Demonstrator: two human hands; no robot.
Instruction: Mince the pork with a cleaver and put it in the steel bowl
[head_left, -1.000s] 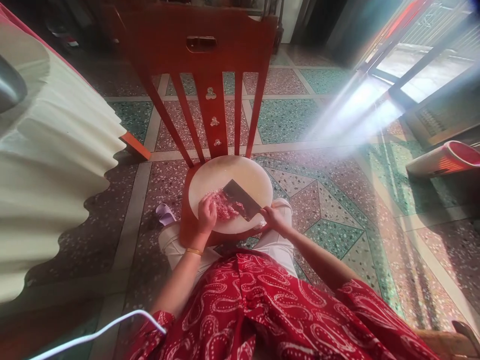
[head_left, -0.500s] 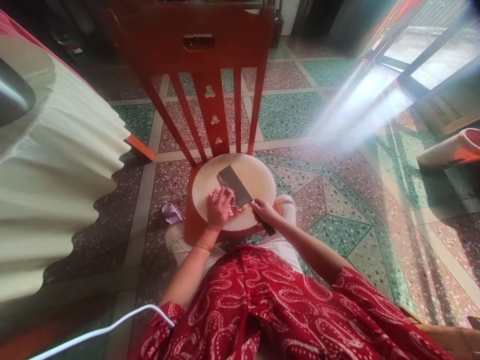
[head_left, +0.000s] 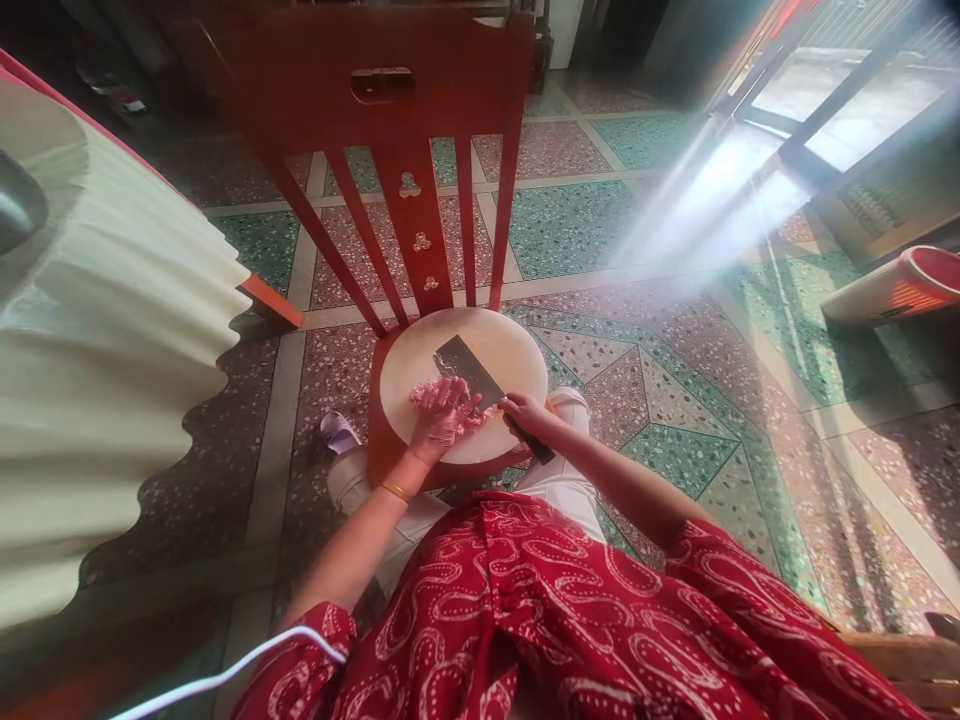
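Note:
A round pale chopping board point(head_left: 510, 350) rests on the chair seat between my knees. My right hand point(head_left: 529, 415) grips the dark handle of a cleaver point(head_left: 480, 375), whose broad blade lies low and slanting over the board. Pink minced meat point(head_left: 427, 393) sits at the blade's left side, with a few bits near the handle end. My left hand point(head_left: 439, 430) is turned partly palm up, its fingers curled about the minced meat beside the blade. Meat hides part of the fingertips.
The red wooden chair's slatted back point(head_left: 412, 200) rises behind the board. A table with a pale scalloped cloth point(head_left: 150, 330) stands at left. A white cable point(head_left: 225, 675) runs by my left sleeve. On the right, a bin point(head_left: 892, 285) is on the terrazzo floor.
My left hand has rolled from palm down on the minced meat to partly palm up, with meat at its fingers. The cleaver stays in my right hand, nearly unmoved.

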